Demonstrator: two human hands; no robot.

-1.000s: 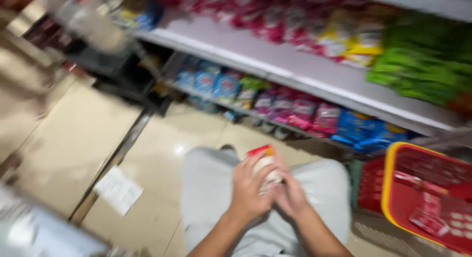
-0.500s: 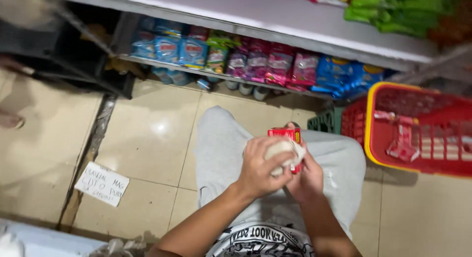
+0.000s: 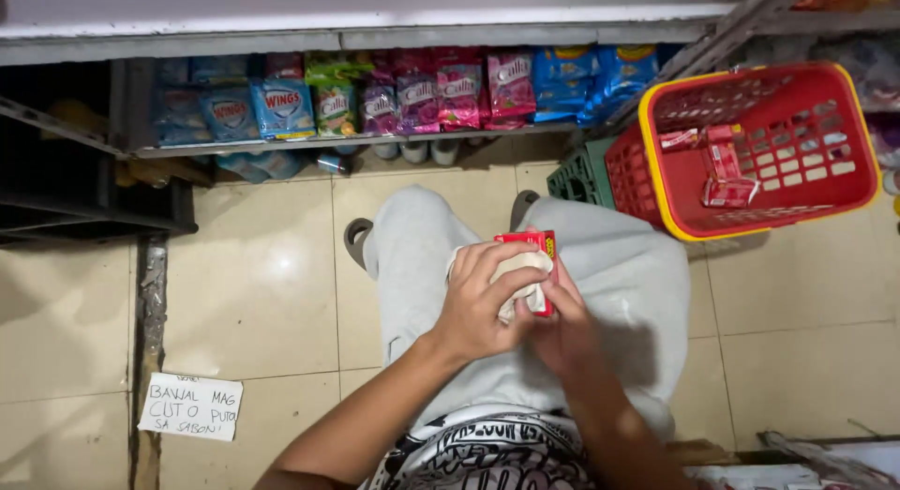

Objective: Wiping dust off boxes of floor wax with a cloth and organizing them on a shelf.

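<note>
Right now both hands are busy over the lap: the left hand (image 3: 483, 298) presses a white cloth (image 3: 521, 270) onto a small red box (image 3: 542, 251), and the right hand (image 3: 553, 331) grips the box from below. More red boxes (image 3: 717, 162) lie in the red basket (image 3: 750, 218). The right fingers are mostly hidden.

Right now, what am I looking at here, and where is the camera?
The camera sits on a person's head and looks down at their own lap and hands. There is no machine. The left hand presses a pale cloth against a small red box, which the right hand holds from below. The person wears grey trousers and sits over a tiled floor. Ahead, a low shelf holds coloured sachets; to the right stands a red basket with similar red boxes inside. A handwritten paper note lies on the floor.
</note>
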